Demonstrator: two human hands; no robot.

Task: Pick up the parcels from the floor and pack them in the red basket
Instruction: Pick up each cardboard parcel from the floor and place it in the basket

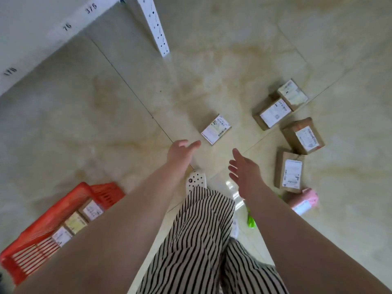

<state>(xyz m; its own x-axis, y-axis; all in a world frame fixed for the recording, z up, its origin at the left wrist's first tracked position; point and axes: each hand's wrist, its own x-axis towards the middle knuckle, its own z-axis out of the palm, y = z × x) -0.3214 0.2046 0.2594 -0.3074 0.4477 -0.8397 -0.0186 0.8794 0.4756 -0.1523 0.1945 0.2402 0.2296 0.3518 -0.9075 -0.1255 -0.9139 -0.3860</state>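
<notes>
Pale marbled floor tiles fill the view, with a white shelf post at the top. Both hands reach forward with fingers spread, palms facing each other, holding nothing: left hand, right hand. Just beyond them lies a small parcel, white label up, untouched. Four more brown boxes lie to the right, and a pink packet near the right arm. At lower left the red basket holds several labelled parcels, partly hidden by the left arm. Striped trousers and a white clog show below.
</notes>
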